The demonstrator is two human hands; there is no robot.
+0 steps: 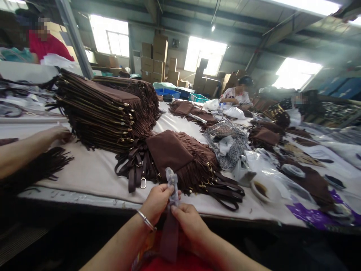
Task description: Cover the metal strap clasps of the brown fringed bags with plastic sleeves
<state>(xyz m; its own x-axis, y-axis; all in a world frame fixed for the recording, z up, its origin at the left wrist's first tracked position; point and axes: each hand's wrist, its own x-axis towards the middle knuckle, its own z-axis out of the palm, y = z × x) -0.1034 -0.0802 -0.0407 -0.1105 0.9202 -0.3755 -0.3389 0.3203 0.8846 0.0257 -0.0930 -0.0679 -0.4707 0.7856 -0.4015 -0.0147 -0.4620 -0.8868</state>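
Observation:
Between my two hands is a brown strap [169,237] with clear plastic wrapping [172,177] around its upper end. My left hand [156,199] pinches the wrapped end, and a silver bangle circles that wrist. Just below, my right hand [190,220] grips the strap with the thumb on top. The strap's lower part hangs toward my lap. Directly beyond my hands lies a pile of brown fringed bags [169,150], with dark straps and gold-coloured clasps spilling off both sides.
A tall stack of fringed bags [98,109] stands at the left. Another person's hand [60,133] rests beside it. To the right are a silvery mesh bag [225,141], a white bowl [262,190] and purple plastic [310,214]. People sit across the table [93,173].

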